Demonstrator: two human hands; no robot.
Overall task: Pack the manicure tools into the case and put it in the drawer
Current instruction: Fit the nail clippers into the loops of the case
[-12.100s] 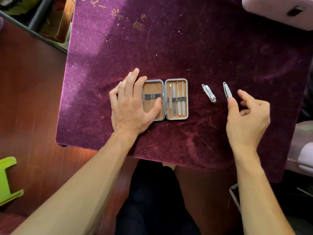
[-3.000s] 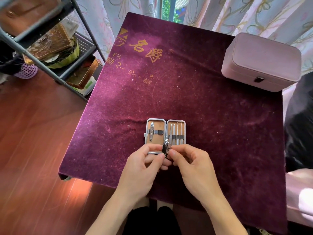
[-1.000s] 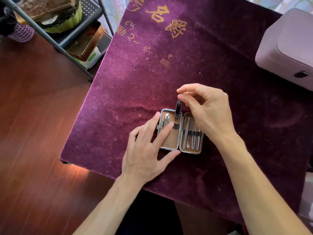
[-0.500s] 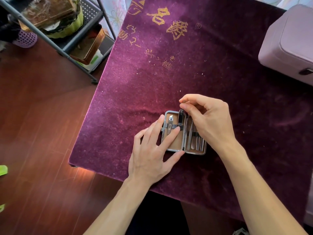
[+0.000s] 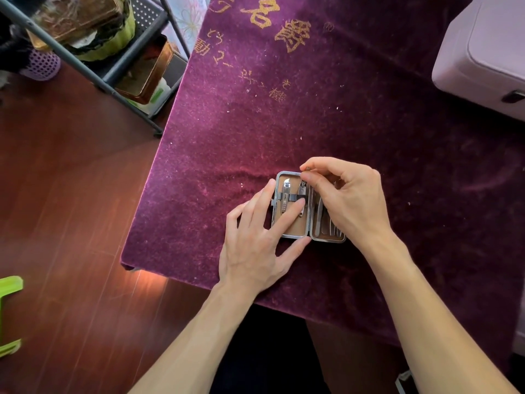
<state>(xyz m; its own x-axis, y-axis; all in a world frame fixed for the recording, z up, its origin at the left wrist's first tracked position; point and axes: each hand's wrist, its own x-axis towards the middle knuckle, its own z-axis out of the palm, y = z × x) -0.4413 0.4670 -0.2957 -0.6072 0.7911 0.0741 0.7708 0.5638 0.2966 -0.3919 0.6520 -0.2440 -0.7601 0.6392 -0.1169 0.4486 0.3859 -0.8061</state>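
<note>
At the far left a green stool (image 5: 8, 308) and a metal rack (image 5: 113, 72) of tins stand on the wooden floor, beside the purple cloth (image 5: 284, 123) that covers the table. The left hand (image 5: 252, 245) lies flat and spread on the cloth at the near left of the open case (image 5: 292, 236). Its forefinger reaches across the left half and its fingertip (image 5: 298, 206) presses down by the elastic strap (image 5: 292, 198). The case sits right between both hands, hinge and long axis running away from the person. Under the strap lies the first clipper (image 5: 285, 196). Just to its right is the second clipper (image 5: 302, 194), also lengthwise, partly slid under the strap with its far end sticking out. The right hand (image 5: 350, 200) arches over the right half, hiding most of the slim tools (image 5: 326, 227) there, with its thumb and forefinger pinched on that far end. That hand is the nearer one, so seating the clipper looks like a short push toward the person along the case's length, while the left hand steadies. A pale lilac box (image 5: 483, 52) sits well apart at the far right; no drawer is plainly visible
</note>
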